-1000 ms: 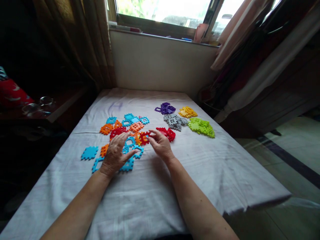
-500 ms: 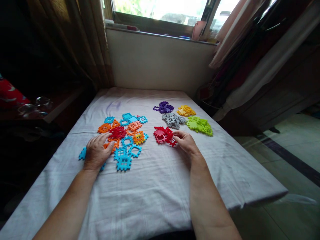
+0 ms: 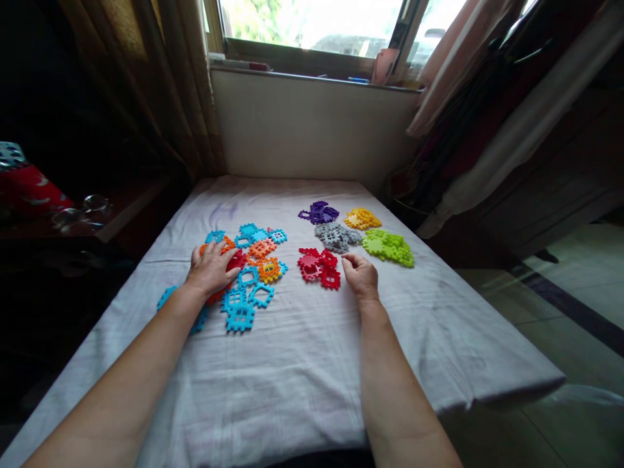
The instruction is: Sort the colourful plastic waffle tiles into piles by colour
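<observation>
The left hand (image 3: 210,268) is resting wide-spread over red pieces (image 3: 238,259) and orange pieces (image 3: 261,248), hiding some; what lies under its palm is hard to tell. The left forearm (image 3: 160,331) is partly covering blue pieces (image 3: 240,318). The right hand (image 3: 361,274) is holding its fingers curled narrow beside the red pile (image 3: 312,261). Beyond, the gray pile (image 3: 336,237), purple pile (image 3: 322,212), yellow pile (image 3: 361,218) and green pile (image 3: 389,247) are lying close together.
</observation>
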### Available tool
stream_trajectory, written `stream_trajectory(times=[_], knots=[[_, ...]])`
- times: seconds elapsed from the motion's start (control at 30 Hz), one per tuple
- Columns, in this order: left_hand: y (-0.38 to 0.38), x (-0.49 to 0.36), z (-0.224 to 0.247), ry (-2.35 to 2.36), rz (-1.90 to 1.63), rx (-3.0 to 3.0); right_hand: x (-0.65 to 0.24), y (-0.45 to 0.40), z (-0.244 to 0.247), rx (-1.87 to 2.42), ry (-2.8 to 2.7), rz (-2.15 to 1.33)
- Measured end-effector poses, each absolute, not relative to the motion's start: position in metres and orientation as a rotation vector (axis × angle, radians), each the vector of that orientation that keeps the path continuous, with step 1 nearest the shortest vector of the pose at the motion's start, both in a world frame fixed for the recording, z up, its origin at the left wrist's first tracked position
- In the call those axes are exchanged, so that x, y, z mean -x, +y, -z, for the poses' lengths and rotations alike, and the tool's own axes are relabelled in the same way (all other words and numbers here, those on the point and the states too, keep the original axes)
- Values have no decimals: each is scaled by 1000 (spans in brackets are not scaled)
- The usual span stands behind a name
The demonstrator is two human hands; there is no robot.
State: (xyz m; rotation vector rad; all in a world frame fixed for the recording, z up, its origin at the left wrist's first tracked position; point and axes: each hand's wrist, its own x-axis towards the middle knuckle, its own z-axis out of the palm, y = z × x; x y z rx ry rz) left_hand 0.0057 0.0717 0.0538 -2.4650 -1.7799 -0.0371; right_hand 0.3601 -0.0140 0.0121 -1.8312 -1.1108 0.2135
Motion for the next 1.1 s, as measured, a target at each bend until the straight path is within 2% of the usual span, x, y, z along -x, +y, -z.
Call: stream_trajectory(times=[0.17, 0.5, 0.73, 0.97, 1.1], knots=[[93, 0, -61, -1737, -154, 2567, -363, -9, -6, 1819, -981, -206], [103, 13, -52, -1646, 40, 2691, -356, -8, 3, 1841, -892, -198], [105, 15, -55, -1626, 42, 2741, -353, -7, -2, 1925, -955, -237], [103, -5, -76, -1861, 513, 2806, -350, -9, -7, 1961, -962, -299], [97, -56, -78, -1717, 696, 2963, -349, -7, -9, 1938, -957, -310]])
